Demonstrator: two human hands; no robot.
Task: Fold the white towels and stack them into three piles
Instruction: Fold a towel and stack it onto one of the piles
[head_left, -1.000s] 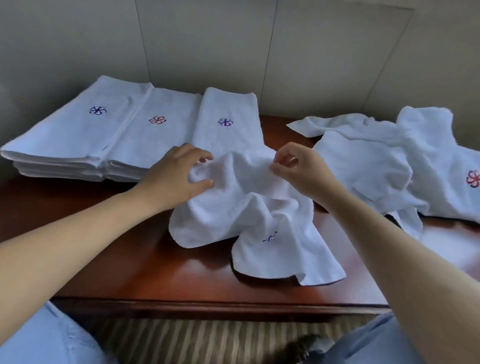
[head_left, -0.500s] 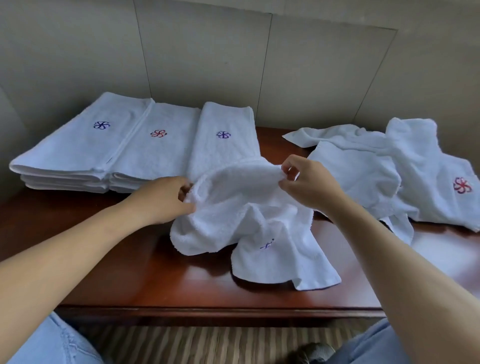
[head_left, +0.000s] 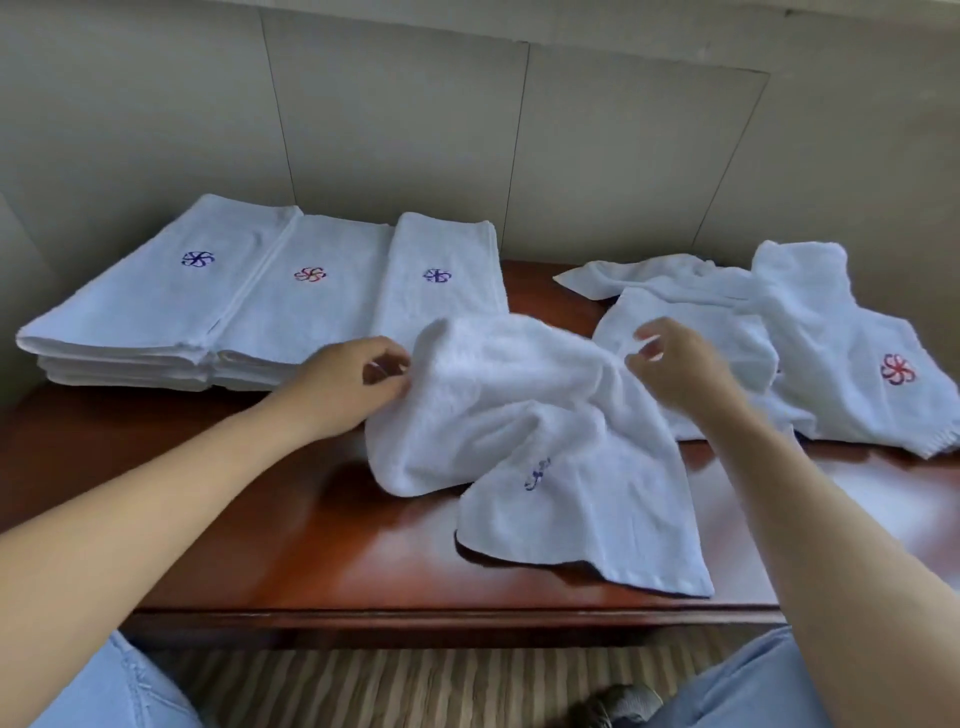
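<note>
I am reaching both forearms forward over the near edge of the wooden table (head_left: 260, 545). The crumpled towel (head_left: 545, 441) is lying at the table's centre, its near corner draping toward me. My left hand (head_left: 348, 384) is pinching the towel's left edge between thumb and curled fingers. My right hand (head_left: 675, 369) is curling at the towel's upper right edge, fingertips blurred; I cannot tell whether it is gripping. Farther back, three folded piles (head_left: 291, 296) are sitting left, and unfolded towels (head_left: 805, 338) are lying right.
</note>
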